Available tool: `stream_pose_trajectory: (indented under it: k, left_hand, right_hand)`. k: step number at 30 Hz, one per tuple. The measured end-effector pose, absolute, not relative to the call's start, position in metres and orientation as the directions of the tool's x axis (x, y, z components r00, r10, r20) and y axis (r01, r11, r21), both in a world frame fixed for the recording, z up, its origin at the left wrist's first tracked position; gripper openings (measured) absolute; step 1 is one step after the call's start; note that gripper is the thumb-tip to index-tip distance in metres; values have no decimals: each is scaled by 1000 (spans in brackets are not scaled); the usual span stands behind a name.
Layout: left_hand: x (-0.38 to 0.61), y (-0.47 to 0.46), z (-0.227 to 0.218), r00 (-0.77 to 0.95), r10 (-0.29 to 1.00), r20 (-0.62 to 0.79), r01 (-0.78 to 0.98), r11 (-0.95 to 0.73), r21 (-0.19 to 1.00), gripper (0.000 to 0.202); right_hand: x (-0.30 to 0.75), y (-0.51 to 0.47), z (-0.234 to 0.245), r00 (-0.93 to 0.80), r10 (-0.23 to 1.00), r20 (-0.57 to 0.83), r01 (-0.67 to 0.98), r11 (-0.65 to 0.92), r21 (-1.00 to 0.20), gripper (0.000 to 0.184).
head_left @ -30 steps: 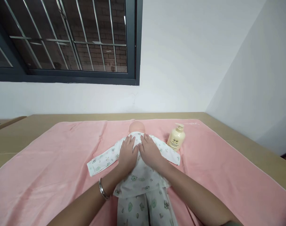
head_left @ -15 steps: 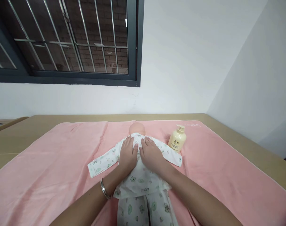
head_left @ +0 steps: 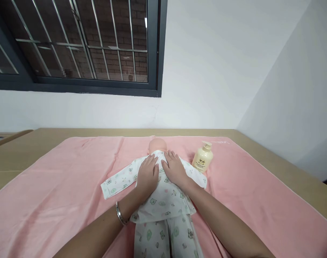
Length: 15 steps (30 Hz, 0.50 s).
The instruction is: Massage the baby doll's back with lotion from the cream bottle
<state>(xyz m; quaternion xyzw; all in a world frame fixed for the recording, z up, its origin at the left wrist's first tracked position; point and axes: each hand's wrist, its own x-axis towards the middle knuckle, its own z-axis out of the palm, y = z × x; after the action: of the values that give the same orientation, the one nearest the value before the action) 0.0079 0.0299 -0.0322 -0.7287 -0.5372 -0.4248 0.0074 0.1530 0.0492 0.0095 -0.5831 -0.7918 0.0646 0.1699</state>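
Observation:
A baby doll (head_left: 163, 200) in a white printed suit lies on a pink towel (head_left: 58, 186), its bald head (head_left: 157, 144) pointing away from me. My left hand (head_left: 147, 175) lies flat on the doll's upper body, fingers stretched out. My right hand (head_left: 174, 168) rests flat beside it near the doll's shoulder, fingers also spread. Both palms press on the cloth and hold nothing. A silver bangle (head_left: 119, 214) circles my left wrist. The doll's face is hidden.
A cream pump bottle (head_left: 203, 158) stands on the towel just right of the doll. The towel covers a tan table (head_left: 273, 157) against a white wall. A barred window (head_left: 72, 43) is above at the left.
Both hands have slid a little apart and upward over the doll's upper body. The doll and the bottle stay where they were.

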Motion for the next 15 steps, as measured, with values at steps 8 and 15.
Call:
stream_pose_trajectory:
  k: [8,15]
  left_hand:
    - [8,29,-33,60,800,597,772,-417,481,42]
    - [1,49,-33,-24,890,455,787,-264,558,53]
  right_hand:
    - [154,50,8,-265,939,220,908,320,-272,55]
    - [144,33,12,-261,931,254,933,311,-182,53]
